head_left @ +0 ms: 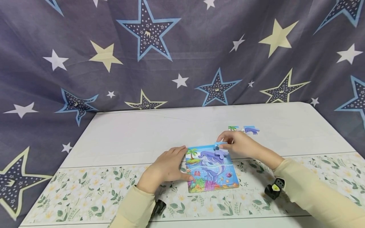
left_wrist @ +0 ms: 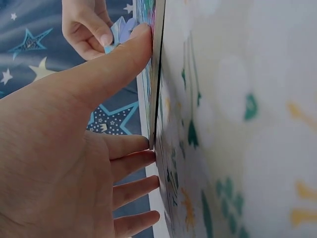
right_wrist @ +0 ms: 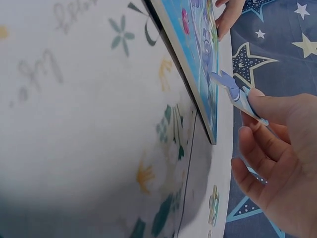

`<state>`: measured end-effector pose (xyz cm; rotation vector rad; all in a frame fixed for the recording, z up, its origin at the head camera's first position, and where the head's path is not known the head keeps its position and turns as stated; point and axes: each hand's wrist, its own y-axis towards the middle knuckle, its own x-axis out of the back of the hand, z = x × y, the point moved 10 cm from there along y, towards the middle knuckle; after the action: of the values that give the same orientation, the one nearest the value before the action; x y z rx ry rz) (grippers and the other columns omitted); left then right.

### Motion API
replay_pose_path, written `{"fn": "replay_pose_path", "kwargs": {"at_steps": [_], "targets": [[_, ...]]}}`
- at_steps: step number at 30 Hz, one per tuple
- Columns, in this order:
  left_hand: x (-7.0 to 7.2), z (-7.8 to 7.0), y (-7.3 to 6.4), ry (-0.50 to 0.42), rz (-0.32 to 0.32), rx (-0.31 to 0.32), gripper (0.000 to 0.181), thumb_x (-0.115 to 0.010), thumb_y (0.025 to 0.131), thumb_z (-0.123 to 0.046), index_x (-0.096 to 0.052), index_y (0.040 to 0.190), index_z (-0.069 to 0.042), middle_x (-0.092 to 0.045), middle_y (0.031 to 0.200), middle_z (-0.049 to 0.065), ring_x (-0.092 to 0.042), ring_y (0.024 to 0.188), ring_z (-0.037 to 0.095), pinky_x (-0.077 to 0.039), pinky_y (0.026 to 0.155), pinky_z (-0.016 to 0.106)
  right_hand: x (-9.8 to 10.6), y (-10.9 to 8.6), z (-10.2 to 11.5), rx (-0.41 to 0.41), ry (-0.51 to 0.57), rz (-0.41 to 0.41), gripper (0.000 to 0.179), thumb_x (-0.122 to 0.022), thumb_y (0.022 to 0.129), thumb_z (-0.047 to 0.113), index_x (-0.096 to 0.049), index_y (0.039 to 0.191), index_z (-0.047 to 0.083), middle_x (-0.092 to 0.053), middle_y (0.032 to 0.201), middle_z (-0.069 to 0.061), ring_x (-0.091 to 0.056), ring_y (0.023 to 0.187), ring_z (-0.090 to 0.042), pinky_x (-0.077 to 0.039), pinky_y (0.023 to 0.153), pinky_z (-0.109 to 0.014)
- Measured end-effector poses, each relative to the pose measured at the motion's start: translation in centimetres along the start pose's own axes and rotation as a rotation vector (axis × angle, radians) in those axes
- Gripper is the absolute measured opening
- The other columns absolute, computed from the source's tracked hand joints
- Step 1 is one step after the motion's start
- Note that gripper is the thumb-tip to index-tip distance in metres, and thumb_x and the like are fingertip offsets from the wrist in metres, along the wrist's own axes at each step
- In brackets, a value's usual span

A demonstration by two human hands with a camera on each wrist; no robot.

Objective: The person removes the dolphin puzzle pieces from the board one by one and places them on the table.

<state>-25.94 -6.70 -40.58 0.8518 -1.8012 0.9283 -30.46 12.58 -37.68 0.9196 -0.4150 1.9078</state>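
A square dolphin jigsaw puzzle (head_left: 212, 169) lies on the table, showing a palm tree, a crab and coral. My right hand (head_left: 238, 144) pinches a blue and purple puzzle piece (right_wrist: 235, 95) between thumb and fingers, over the puzzle's upper right corner. In the right wrist view the piece is tilted above the board. My left hand (head_left: 166, 167) lies at the puzzle's left side, its thumb on the board's edge and its other fingers extended. In the left wrist view those fingertips (left_wrist: 148, 186) touch the table beside the board.
Two loose puzzle pieces lie behind my right hand, one with a palm tree (head_left: 233, 128) and one with a dolphin (head_left: 251, 130). A floral strip (head_left: 99, 193) crosses the white table (head_left: 137, 133). A star-patterned curtain (head_left: 182, 63) hangs behind it.
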Motion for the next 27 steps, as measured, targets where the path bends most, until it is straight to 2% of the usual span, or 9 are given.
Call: {"fn": "replay_pose_path", "kwargs": {"at_steps": [12,22,27], "targets": [[0.3,0.3,0.1,-0.072,-0.023,-0.047,0.107,-0.083,0.073,-0.055,-0.033,0.154,-0.005,-0.032,0.158,0.008,-0.027,0.145,0.030,-0.025,0.118,0.047,1.3,-0.9,-1.1,-0.030,0.020,-0.038,0.015,-0.070,0.094,0.011,-0.070,0.108,0.009,-0.064,0.084,0.003,-0.053,0.067,-0.016,-0.045,0.057,-0.029],[0.2,0.4,0.2,-0.048,-0.025,-0.051,0.106,-0.083,0.072,-0.057,-0.035,0.154,-0.009,-0.034,0.157,0.006,-0.029,0.144,0.030,-0.027,0.117,0.048,2.3,-1.7,-1.9,-0.023,0.026,-0.067,0.014,-0.070,0.093,0.008,-0.070,0.107,0.007,-0.064,0.081,0.002,-0.053,0.065,-0.016,-0.047,0.057,-0.028],[0.3,0.4,0.2,-0.037,-0.029,-0.049,0.106,-0.083,0.072,-0.058,-0.036,0.154,-0.009,-0.035,0.156,0.006,-0.029,0.144,0.030,-0.028,0.116,0.049,3.0,-2.2,-2.6,-0.045,-0.003,-0.083,0.015,-0.069,0.094,0.009,-0.071,0.109,0.007,-0.064,0.084,0.001,-0.054,0.067,-0.016,-0.047,0.059,-0.028]]}}
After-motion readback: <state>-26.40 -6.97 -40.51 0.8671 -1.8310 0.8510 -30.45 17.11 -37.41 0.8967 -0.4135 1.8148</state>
